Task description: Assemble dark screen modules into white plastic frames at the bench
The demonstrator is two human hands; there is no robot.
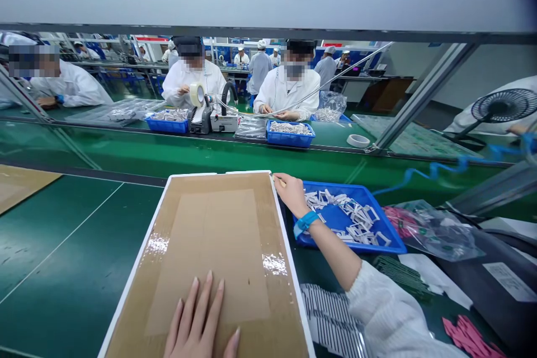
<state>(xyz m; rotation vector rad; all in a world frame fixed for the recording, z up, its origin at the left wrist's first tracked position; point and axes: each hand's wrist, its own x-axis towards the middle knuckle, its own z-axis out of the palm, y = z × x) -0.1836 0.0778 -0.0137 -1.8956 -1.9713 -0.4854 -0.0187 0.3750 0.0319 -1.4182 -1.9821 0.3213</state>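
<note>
My left hand [197,319] rests flat on a brown cardboard panel [218,246] with white edges and shiny tape strips, its fingers apart. My right hand [291,194] is at the panel's far right corner, pinching a small pale strip [279,181] between its fingertips. A blue anti-static wrist strap [305,222] circles that wrist. Just right of this hand is a blue plastic tray [369,204] holding a heap of small white rectangular frames [350,215].
Green workbench [54,235] lies left of the panel. Plastic bags, pink pieces and a striped sheet lie to the right. Beyond a metal crossbar, co-workers sit at a green conveyor line [176,151] with blue trays, a tape dispenser and a tape roll. A small fan stands far right.
</note>
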